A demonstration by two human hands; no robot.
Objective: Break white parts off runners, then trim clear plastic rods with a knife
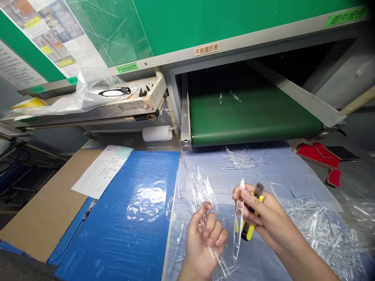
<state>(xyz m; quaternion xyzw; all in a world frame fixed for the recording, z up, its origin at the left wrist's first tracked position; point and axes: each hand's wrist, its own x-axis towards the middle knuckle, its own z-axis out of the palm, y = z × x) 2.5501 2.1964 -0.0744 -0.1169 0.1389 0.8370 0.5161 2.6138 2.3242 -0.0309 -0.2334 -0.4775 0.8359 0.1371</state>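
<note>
My right hand (263, 210) is closed on a yellow and black utility knife (249, 231). Between its thumb and fingers it also pinches a long, clear plastic piece (238, 238), which hangs almost upright and tapers at both ends. To its left, my left hand (207, 238) is curled with the palm up, around several thin, clear plastic strips (216, 255) that stick out below the fingers. Just beyond it lies a bundle of similar clear pieces (202, 187). How many strips the left hand holds is hidden by its fingers.
A green conveyor belt (249, 117) carries two clear pieces. Loose clear strips (241, 159) lie in front of it, and a large heap (325, 234) sits at right. Red pads (318, 156) lie beyond. At left are a blue sheet (117, 234), cardboard (49, 207) and a printed paper (102, 171).
</note>
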